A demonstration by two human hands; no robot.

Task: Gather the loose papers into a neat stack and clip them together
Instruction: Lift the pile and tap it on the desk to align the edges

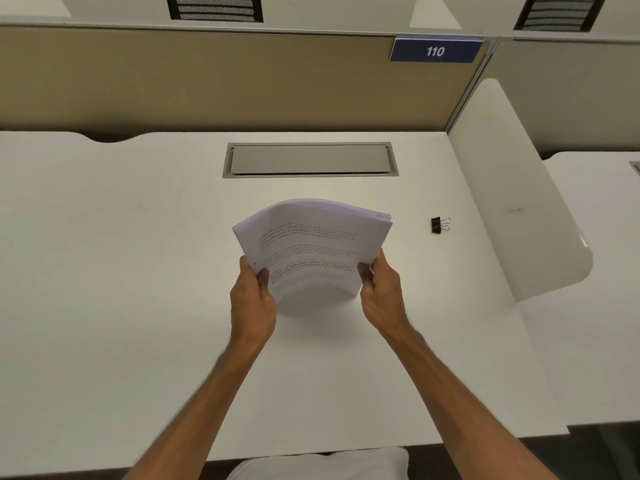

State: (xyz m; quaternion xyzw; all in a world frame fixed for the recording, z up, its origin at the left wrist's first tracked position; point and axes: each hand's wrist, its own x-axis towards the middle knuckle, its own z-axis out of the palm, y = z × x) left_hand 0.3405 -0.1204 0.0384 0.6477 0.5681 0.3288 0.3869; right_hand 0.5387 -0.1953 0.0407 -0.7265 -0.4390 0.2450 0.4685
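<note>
I see the papers gathered into one printed white stack, upright on its lower edge at the desk's center, bowed toward me. At three o'clock from it, well apart, the black binder clip lies unused.

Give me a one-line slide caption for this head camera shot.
Both hands hold a bowed stack of papers upright on the white desk, binder clip waiting unused at right.
</note>
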